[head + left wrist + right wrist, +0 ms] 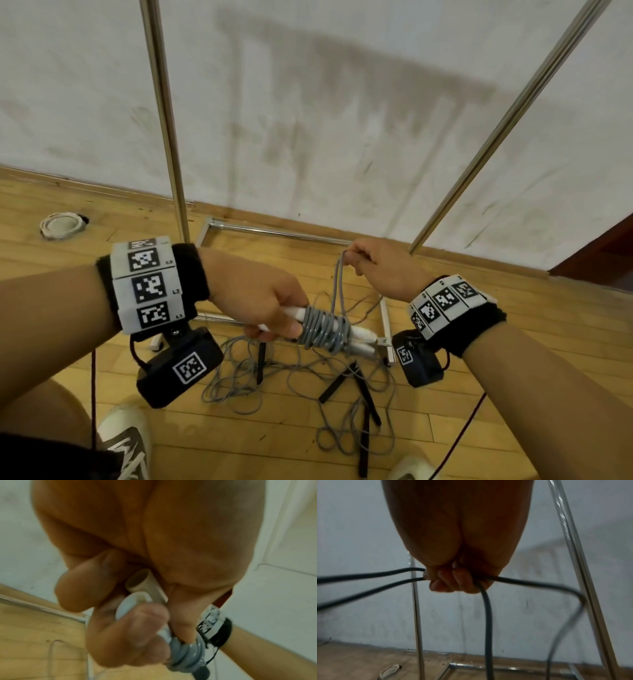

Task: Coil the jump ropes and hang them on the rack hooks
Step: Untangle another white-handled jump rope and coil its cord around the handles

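Winding a grey jump rope around its white handles, in front of the rack.

We stand at the rack point(164, 137), more ropes point(308, 383) tangled on the floor below; no hooks show, so hanging comes later. We judge the coiling step well along: next we lay the remaining doubled strand round, then secure it. Our left hand point(263, 301) curls tight about the white handles point(359, 337), beside the grey jump rope point(323, 329) coil. Our right hand point(380, 263), fingers point(452, 580) closed, pinches the strand raised above.
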